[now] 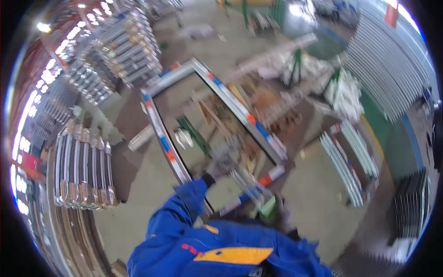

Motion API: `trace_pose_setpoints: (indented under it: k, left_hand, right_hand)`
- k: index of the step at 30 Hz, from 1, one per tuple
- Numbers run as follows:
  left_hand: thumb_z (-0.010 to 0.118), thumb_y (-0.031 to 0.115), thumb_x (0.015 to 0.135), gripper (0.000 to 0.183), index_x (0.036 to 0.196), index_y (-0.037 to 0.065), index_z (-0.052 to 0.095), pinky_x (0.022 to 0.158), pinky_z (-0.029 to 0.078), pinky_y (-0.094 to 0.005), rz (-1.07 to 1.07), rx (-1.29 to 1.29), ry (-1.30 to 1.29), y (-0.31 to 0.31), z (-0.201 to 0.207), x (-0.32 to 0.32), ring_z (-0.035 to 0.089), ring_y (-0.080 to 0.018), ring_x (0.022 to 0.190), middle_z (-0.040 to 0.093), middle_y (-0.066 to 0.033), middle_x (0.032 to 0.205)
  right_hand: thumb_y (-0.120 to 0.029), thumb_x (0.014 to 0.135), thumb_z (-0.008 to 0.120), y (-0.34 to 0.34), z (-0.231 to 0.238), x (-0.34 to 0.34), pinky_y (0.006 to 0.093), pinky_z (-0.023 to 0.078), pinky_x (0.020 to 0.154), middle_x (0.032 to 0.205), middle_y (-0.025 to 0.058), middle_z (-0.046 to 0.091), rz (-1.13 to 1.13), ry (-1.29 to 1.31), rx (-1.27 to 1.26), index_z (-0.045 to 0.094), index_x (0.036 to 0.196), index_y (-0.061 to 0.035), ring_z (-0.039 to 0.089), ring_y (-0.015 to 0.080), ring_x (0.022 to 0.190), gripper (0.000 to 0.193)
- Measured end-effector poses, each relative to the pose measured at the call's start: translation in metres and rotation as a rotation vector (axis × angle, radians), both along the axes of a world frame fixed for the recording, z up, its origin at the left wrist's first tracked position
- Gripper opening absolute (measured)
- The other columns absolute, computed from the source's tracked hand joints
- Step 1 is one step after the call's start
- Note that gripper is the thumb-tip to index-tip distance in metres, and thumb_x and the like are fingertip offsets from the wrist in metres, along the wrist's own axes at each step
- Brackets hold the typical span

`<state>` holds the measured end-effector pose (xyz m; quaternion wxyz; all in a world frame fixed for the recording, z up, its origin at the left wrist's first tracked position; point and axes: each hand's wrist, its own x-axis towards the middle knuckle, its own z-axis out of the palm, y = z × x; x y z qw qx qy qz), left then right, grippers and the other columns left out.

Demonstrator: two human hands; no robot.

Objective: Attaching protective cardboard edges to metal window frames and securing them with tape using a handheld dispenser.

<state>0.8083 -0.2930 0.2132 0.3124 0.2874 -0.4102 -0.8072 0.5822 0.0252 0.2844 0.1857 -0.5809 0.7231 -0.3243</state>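
Observation:
A large rectangular metal frame (229, 102), wrapped in places with red, white and blue tape, stands tilted in front of me. My left hand (221, 162), in a grey glove, reaches over its near left side into the opening. Close to that hand are a green bar (194, 134) and thin metal strips (249, 183); blur hides its fingers and any grip. My right hand (284, 213), also gloved, is low by the frame's near right corner, beside a light green piece (267, 207). Its fingers are too smeared to read.
Bundled metal profiles (85, 168) stand at left, with taller stacks (129, 51) behind. Cardboard and wood scraps (274, 108) lie beyond the frame, near white plastic sheeting (344, 94). Another taped frame (350, 161) is at right, and long panels (387, 60) fill the far right.

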Motion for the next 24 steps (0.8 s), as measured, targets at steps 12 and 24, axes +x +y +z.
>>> trace_pose_setpoints:
  k: [12,24]
  left_hand:
    - [0.068,0.016,0.100,0.020,0.108,-0.001,0.072,0.053,0.050,-0.0242,-0.221,-0.284,-0.736,-0.010,0.014,-0.025,0.059,-0.0085,0.057,0.066,-0.0025,0.077]
    - [0.071,0.028,0.094,0.034,0.116,0.002,0.073,0.096,0.053,-0.0389,-0.554,-0.508,-0.618,0.071,-0.105,-0.048,0.068,-0.0202,0.101,0.076,-0.0142,0.112]
  right_hand:
    - [-0.024,0.063,0.082,0.011,0.026,-0.004,0.0525,0.048,0.094,0.120,0.0236,0.059,-0.103,0.105,0.058,0.040,0.147,0.0017,0.058,0.0438,0.108,0.097]
    - [-0.037,0.072,0.078,-0.013,-0.089,0.007,0.0519,0.046,0.098,0.117,0.0247,0.060,-0.037,0.166,0.256,0.041,0.147,0.0062,0.058,0.0416,0.109,0.093]
